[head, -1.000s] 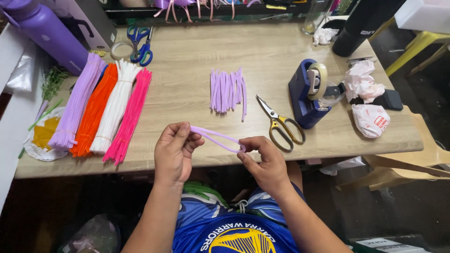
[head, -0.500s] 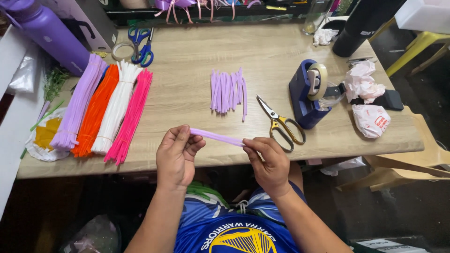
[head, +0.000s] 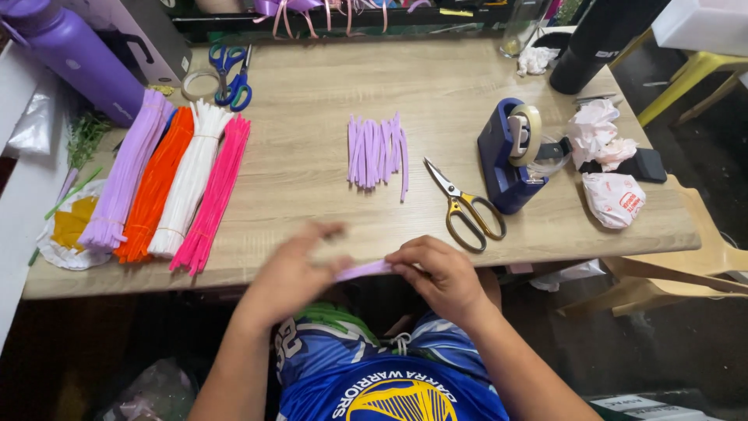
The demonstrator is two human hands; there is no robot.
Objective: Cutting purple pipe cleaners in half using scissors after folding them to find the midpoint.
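Note:
A short lilac pipe cleaner piece (head: 365, 270) lies between my two hands at the table's near edge. My right hand (head: 440, 277) pinches its right end. Blurred with motion, my left hand (head: 294, 273) touches its left end with fingers partly spread. A small pile of cut lilac pieces (head: 377, 150) rests on the wooden table (head: 312, 93) beyond my hands. Yellow-handled scissors (head: 466, 209) lie just right of that pile.
Bundles of long pipe cleaners lie at the left: lilac (head: 126, 168), orange (head: 155, 183), white (head: 187, 179), pink (head: 214, 191). A blue tape dispenser (head: 510, 156), crumpled wrappers (head: 608, 168), blue scissors (head: 231, 74), a tape roll (head: 199, 83) and a purple bottle (head: 74, 54) stand around.
The open loop of lilac pipe cleaner has been pressed flat into a short doubled strip. Both hands dropped lower toward the table edge, and my left hand slides along the strip.

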